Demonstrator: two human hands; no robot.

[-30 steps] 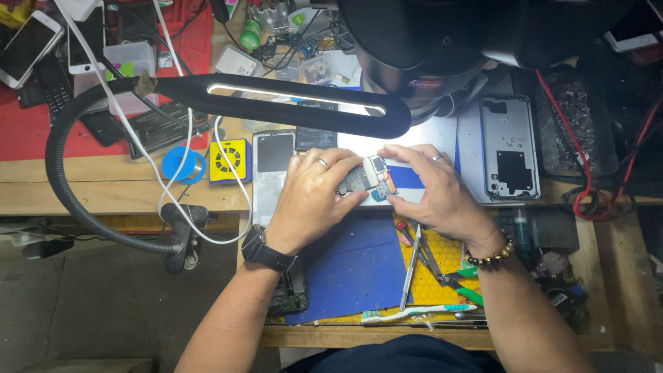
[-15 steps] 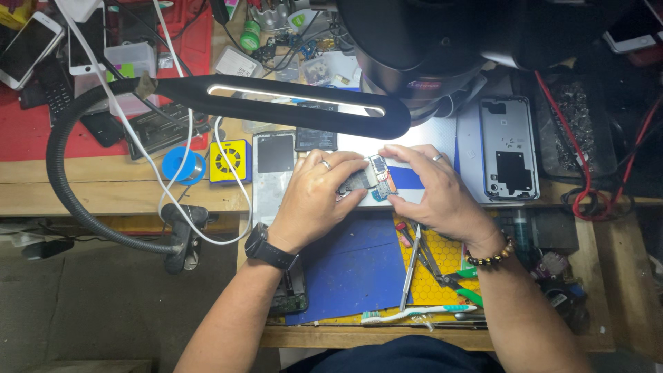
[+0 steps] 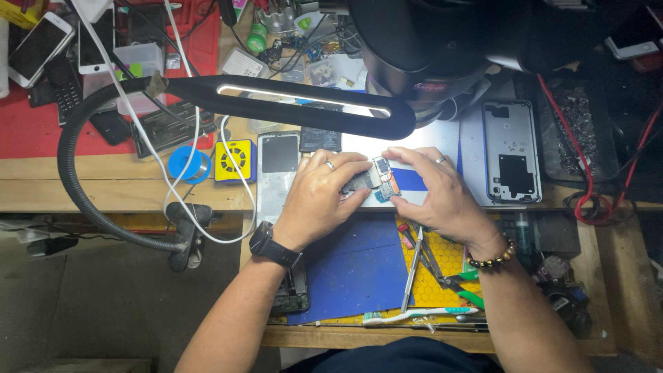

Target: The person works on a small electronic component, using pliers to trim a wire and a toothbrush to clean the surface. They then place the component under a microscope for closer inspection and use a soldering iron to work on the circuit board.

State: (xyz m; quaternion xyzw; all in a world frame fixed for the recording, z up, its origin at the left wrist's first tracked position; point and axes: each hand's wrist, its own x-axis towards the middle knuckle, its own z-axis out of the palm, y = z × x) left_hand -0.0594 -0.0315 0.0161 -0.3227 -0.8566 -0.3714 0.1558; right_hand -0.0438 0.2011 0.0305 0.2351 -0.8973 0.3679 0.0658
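While a black gooseneck lamp arches over the far half of the wooden workbench, both hands meet under its light bar. A dark rounded housing fills the far centre. On the far right a black tray holds what look like small dark bits, too fine to tell apart; on the far left a clear plastic box sits among phones on a red mat.

A blue mat covers the near centre, with a yellow mat to its right carrying tweezers and a toothbrush along the near edge. Bare room lies mostly on the blue mat, near of the hands; the bench's left stretch, past the lamp clamp, is open wood. A grey phone back cover lies right of the hands, a phone frame left of them beside a yellow square device.

The left hand, watch at the wrist, and the right hand, beaded bracelet at the wrist, both pinch a small circuit board between their fingertips, held just above the lit strip at the blue mat's far edge.

Against the frame half a second back, hands and board sit almost where they were.
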